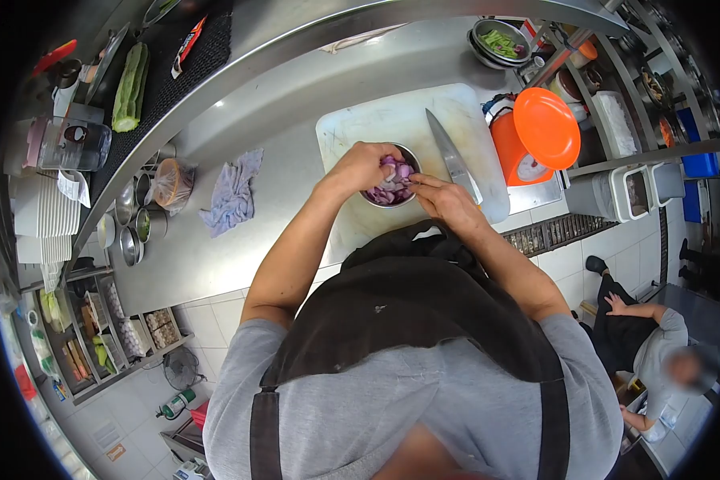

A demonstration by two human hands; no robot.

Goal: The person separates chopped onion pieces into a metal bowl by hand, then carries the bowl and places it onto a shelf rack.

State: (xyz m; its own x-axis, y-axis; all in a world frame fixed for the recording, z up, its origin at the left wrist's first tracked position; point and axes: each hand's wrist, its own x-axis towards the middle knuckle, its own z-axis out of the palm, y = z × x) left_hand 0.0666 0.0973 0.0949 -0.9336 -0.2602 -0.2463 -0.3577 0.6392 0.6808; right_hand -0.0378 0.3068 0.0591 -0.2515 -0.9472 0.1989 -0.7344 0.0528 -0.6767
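A metal bowl (410,152) of cut red onion (392,189) rests on the white cutting board (348,128). My left hand (362,170) reaches over the bowl's left rim, its fingers curled in among the purple pieces. At the right rim, my right hand (448,203) has thumb and fingers pinched together on a piece of red onion. A knife (450,152) lies on the board just right of the bowl, its tip pointing away from me; my right hand partly covers the handle end.
An orange container (508,148) with an orange lid (546,128) stands right of the board. Bowls with cut green vegetables (500,44) sit behind it. A crumpled cloth (234,192) and small metal bowls are left. Another person (656,344) sits at lower right.
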